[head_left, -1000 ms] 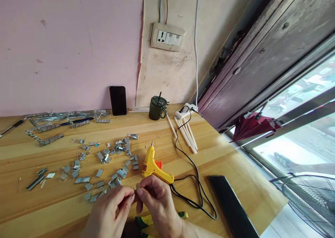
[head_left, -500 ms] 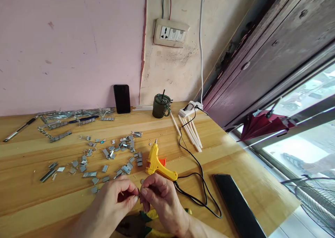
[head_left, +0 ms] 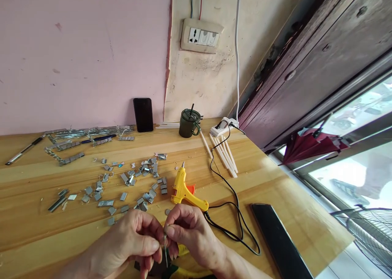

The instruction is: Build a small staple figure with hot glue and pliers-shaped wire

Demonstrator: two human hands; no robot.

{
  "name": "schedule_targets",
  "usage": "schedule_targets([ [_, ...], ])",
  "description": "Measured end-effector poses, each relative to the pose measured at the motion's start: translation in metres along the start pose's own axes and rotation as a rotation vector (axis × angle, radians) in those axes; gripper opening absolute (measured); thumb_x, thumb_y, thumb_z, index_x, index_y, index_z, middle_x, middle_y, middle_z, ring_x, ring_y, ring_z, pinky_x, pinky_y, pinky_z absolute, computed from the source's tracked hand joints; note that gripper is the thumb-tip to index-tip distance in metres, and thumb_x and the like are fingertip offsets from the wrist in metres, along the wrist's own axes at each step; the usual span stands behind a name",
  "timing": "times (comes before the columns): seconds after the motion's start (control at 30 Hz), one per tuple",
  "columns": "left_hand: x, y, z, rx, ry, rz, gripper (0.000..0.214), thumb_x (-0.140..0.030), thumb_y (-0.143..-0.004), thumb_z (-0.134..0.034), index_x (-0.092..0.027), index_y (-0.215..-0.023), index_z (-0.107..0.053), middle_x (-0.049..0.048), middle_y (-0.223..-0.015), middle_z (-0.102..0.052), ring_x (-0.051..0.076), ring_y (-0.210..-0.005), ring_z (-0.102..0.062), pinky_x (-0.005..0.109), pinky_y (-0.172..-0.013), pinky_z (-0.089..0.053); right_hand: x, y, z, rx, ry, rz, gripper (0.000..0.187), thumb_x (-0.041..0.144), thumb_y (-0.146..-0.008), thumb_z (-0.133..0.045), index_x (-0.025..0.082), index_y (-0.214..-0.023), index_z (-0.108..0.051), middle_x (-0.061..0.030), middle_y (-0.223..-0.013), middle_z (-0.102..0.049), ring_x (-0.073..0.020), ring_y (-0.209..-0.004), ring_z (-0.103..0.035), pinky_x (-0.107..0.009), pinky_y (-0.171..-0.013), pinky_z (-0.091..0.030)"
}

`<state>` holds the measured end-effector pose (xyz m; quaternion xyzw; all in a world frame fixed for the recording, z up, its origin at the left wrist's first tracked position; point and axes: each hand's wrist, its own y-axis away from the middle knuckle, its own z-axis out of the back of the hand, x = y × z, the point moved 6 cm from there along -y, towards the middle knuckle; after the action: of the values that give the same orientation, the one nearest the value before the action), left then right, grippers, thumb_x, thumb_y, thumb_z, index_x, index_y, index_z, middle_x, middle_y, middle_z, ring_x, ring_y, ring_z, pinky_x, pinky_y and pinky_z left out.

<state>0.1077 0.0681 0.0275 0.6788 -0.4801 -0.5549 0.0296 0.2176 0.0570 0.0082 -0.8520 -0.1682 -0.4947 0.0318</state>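
Observation:
My left hand (head_left: 131, 240) and my right hand (head_left: 190, 234) meet at the near edge of the wooden table (head_left: 275, 177). Both pinch a thin strip of metal staples (head_left: 165, 248) between thumb and fingertips, and the strip hangs down between them. Just beyond my right hand lies a yellow glue gun (head_left: 184, 191) on its side, nozzle pointing away. Many small staple pieces (head_left: 131, 185) are scattered to the left of it. Under my hands a tool with yellow and green handles (head_left: 180, 271) shows in part.
A black cord (head_left: 232, 213) runs from the glue gun to a white power strip (head_left: 222, 128). White glue sticks (head_left: 223, 154), a dark green mug (head_left: 188, 123), a black phone (head_left: 143, 114) against the wall, a flat black slab (head_left: 277, 238), long staple strips and pens (head_left: 76, 142) lie around.
My hands have drawn slightly nearer and lower, and the staple strip now hangs visibly between the fingers. The view has shifted a little to the left.

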Motion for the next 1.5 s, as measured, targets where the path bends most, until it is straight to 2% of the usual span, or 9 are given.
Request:
schedule_targets([
  [0.17,0.009,-0.004,-0.007,0.046,0.296,-0.009,0.02,-0.023,-0.057,-0.082,-0.011,-0.064,-0.068,0.0053,-0.06,-0.068,0.003,-0.04,-0.048,0.013,-0.037,-0.037,0.006,0.006,-0.001,-0.074,-0.017,0.111,0.029,0.04,-0.074,-0.072,0.016,-0.069,-0.056,0.0015,-0.054,-0.061,-0.0058,-0.04,-0.05,-0.017,-0.041,-0.039],
  [0.33,0.012,-0.008,-0.01,-0.134,0.422,-0.108,0.028,-0.029,-0.051,-0.088,-0.012,-0.063,-0.069,-0.001,-0.051,-0.061,0.004,-0.041,-0.047,0.014,-0.038,-0.038,0.011,0.008,0.002,-0.213,0.057,0.233,0.024,0.035,-0.077,-0.07,0.015,-0.069,-0.058,0.0018,-0.056,-0.059,-0.0066,-0.046,-0.05,-0.018,-0.046,-0.04],
  [0.6,0.008,-0.004,-0.005,-0.47,0.148,-0.419,0.032,-0.042,-0.055,-0.082,-0.015,-0.065,-0.069,-0.0024,-0.051,-0.062,0.009,-0.042,-0.052,0.018,-0.039,-0.044,0.006,0.004,0.011,-0.306,-0.011,0.257,0.027,0.036,-0.076,-0.07,0.016,-0.069,-0.055,0.0035,-0.051,-0.057,-0.0068,-0.043,-0.048,-0.019,-0.046,-0.04],
  [0.8,0.006,0.002,0.003,-0.67,-0.171,-0.595,0.016,-0.034,-0.064,-0.074,-0.019,-0.064,-0.07,-0.0026,-0.055,-0.062,0.012,-0.054,-0.056,0.018,-0.053,-0.046,0.0,0.002,0.01,-0.307,-0.036,0.22,0.03,0.04,-0.075,-0.07,0.017,-0.068,-0.052,0.0044,-0.049,-0.054,-0.0069,-0.04,-0.045,-0.019,-0.042,-0.038],
  [1.0,0.01,-0.006,0.0,-0.454,0.046,-0.39,0.027,-0.038,-0.064,-0.075,-0.014,-0.057,-0.064,-0.0039,-0.046,-0.054,0.005,-0.039,-0.04,0.014,-0.037,-0.032,0.008,0.009,0.008,-0.286,0.182,0.294,0.025,0.037,-0.082,-0.061,0.018,-0.071,-0.051,0.0024,-0.056,-0.053,-0.0086,-0.047,-0.047,-0.021,-0.047,-0.041],
  [1.13,0.015,-0.008,-0.007,-0.294,0.328,-0.149,0.026,-0.029,-0.055,-0.08,-0.013,-0.052,-0.061,-0.0044,-0.038,-0.052,0.001,-0.031,-0.035,0.012,-0.034,-0.023,0.022,0.019,0.004,-0.224,0.599,0.516,0.013,0.022,-0.089,-0.05,0.019,-0.076,-0.053,0.0022,-0.06,-0.053,-0.0093,-0.05,-0.048,-0.021,-0.049,-0.04],
  [1.23,0.02,-0.01,-0.011,-0.205,0.497,-0.032,0.02,-0.02,-0.051,-0.078,-0.012,-0.049,-0.06,-0.0053,-0.034,-0.049,0.0,-0.027,-0.031,0.012,-0.03,-0.018,0.031,0.023,0.001,-0.172,0.731,0.646,0.01,0.013,-0.084,-0.051,0.021,-0.079,-0.053,0.0028,-0.061,-0.053,-0.0103,-0.053,-0.048,-0.023,-0.053,-0.04],
  [1.4,0.03,-0.013,-0.012,-0.166,0.654,0.063,0.017,-0.013,-0.048,-0.074,-0.013,-0.044,-0.057,-0.0063,-0.03,-0.046,0.0,-0.025,-0.027,0.012,-0.025,-0.013,0.042,0.03,-0.015,-0.012,0.925,0.88,0.024,0.001,-0.079,-0.047,0.021,-0.091,-0.052,-0.0018,-0.069,-0.059,-0.0133,-0.059,-0.053,-0.024,-0.056,-0.043],
  [1.5,0.03,-0.013,-0.014,-0.193,0.684,0.036,0.016,-0.013,-0.049,-0.075,-0.012,-0.047,-0.059,-0.0051,-0.035,-0.05,0.001,-0.026,-0.033,0.012,-0.026,-0.019,0.039,0.027,-0.007,-0.117,0.834,0.77,0.017,0.006,-0.082,-0.048,0.022,-0.085,-0.052,0.0012,-0.065,-0.056,-0.0117,-0.056,-0.051,-0.023,-0.055,-0.043],
])
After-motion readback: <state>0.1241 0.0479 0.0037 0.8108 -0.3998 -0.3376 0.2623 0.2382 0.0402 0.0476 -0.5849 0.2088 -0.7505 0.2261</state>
